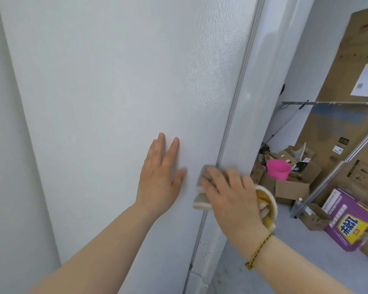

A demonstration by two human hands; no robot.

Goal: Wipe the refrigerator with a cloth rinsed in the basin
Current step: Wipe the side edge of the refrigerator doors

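Note:
The white refrigerator [115,81] fills the left and middle of the view, its textured side panel facing me and a grey seal strip running down its front edge. My left hand [160,177] lies flat on the panel, fingers apart, holding nothing. My right hand [232,194] presses a beige and yellow cloth [201,200] against the seal strip beside the left hand. Part of the cloth sticks out under the palm on the right side. The pink basin [277,169] sits on cardboard boxes at the back right.
A purple detergent box [348,225] lies on the grey floor at right. Folded cardboard boxes [289,187] and a large upright carton [348,102] stand behind it. A metal drying rack [327,102] spans the right side.

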